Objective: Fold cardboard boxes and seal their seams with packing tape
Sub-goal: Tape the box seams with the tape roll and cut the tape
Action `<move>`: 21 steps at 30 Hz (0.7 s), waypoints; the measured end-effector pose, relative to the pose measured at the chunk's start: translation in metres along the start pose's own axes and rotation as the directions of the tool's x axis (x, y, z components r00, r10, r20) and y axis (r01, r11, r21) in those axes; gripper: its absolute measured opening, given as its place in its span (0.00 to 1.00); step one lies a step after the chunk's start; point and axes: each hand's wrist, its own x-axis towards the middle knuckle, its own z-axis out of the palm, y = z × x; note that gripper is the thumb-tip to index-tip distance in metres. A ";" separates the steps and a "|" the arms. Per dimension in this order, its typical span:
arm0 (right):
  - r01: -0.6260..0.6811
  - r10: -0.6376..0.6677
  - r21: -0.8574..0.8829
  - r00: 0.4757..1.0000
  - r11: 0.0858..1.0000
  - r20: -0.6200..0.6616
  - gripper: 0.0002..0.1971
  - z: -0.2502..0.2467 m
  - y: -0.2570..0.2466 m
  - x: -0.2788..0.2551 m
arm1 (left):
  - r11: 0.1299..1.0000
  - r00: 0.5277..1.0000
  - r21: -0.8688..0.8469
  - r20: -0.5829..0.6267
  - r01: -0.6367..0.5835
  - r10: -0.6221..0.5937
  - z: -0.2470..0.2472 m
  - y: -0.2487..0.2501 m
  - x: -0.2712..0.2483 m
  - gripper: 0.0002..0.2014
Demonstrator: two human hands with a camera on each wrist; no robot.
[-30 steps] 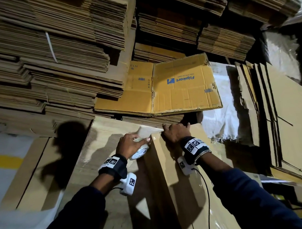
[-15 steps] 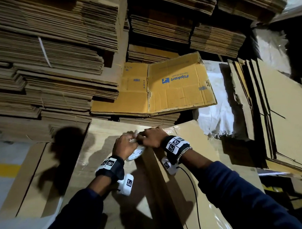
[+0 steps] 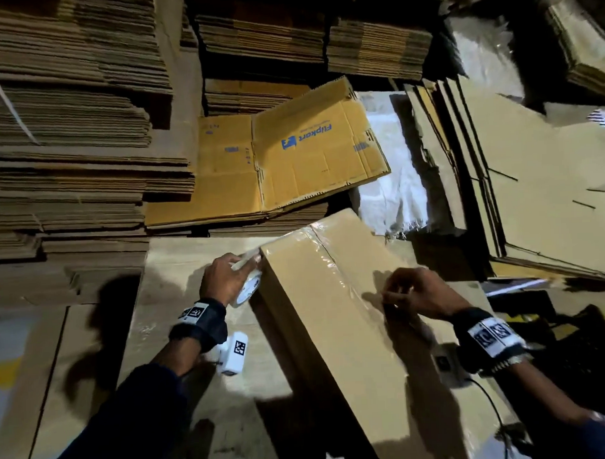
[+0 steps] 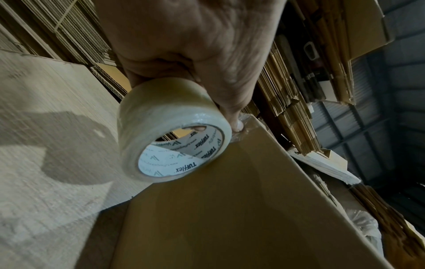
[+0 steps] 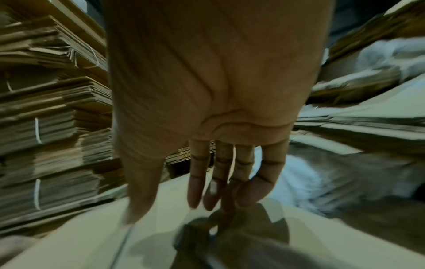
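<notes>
Left hand (image 3: pixel 227 280) gripping tape roll (image 4: pixel 170 129) against far corner of taped box (image 3: pixel 335 317), thumb pressing tape onto its edge. Right hand (image 3: pixel 416 294), half a second ago beside the roll, now nearer along box top, fingers loosely extended, holding nothing.

A plain tan box (image 3: pixel 335 317) is seen under glossy clear tape. The tape roll (image 4: pixel 170 127) is milky, its core white with dark lettering. A yellow flattened carton (image 3: pixel 292 161) is printed with blue lettering. Black wristbands (image 3: pixel 200 324) are marked with black-and-white square codes. Brown cardboard stacks (image 3: pixel 68 134) are banded with white straps.
</notes>
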 end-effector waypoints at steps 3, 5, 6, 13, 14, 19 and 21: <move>-0.076 0.075 -0.033 0.997 0.997 -0.012 0.25 0.010 0.020 -0.028 | 1.000 1.000 0.008 0.016 -0.010 0.010 -0.003 0.005 -0.005 0.24; -0.059 0.059 -0.051 0.998 0.997 -0.008 0.21 0.016 0.026 -0.041 | 0.999 0.999 0.020 0.040 -0.032 0.031 -0.006 0.008 -0.009 0.29; -0.051 0.050 -0.051 0.999 0.997 -0.008 0.18 0.017 0.026 -0.046 | 0.999 0.998 0.016 0.050 -0.048 0.047 -0.008 0.009 -0.010 0.30; -0.058 0.057 -0.151 0.998 0.987 -0.005 0.07 0.014 -0.003 -0.051 | 0.993 0.989 -0.048 0.093 -0.112 0.116 -0.029 0.004 -0.003 0.11; -0.047 0.042 -0.107 0.998 0.993 -0.045 0.05 0.014 -0.016 -0.047 | 0.992 0.987 -0.064 0.111 -0.107 0.113 -0.034 0.003 -0.002 0.11; 0.071 -0.064 0.269 0.997 0.960 -0.035 0.12 0.034 -0.112 -0.013 | 0.981 0.972 -0.137 0.170 -0.138 0.161 -0.053 0.007 0.003 0.04; 0.101 -0.113 0.307 0.993 0.946 0.020 0.17 0.053 -0.154 0.003 | 0.982 0.970 -0.144 0.194 -0.123 0.150 -0.057 0.007 0.006 0.05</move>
